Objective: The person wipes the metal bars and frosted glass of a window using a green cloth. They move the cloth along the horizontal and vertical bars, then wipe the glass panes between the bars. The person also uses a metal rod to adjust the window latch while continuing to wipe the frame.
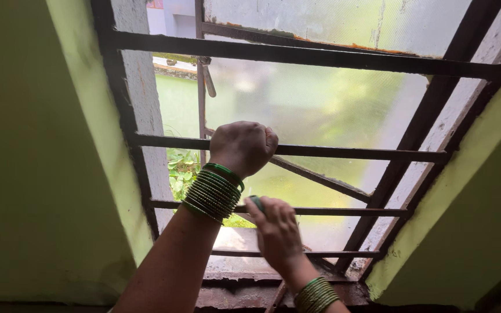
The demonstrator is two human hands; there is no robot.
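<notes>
Item 1, at nine o'clock: green-painted wall [30, 174], plain, meeting the window reveal.

Item 2: window grille [331, 153], dark horizontal iron bars, rust at the sill; behind it a frosted glass pane [320, 98], its casement ajar at ten o'clock, leaves showing through the gap.

Item 3, centre: my left hand [242, 146], fingers closed in a fist around the middle bar, a stack of green bangles [213, 192] at the wrist.

Item 4, at six o'clock from it: my right hand [276, 232], fingers curled around a small green object [256, 202], only its tip showing; I cannot tell what it is. It sits just against the next bar down. More bangles at that wrist, at the lower edge.

Item 5, at three o'clock: angled frame upright and green wall.

Risks, as I judge them: the green object is barely held in view and could slip through the bars to the outside; the rusty bar edges could scrape knuckles; bangles could catch or crack against the iron if the left wrist twists.
</notes>
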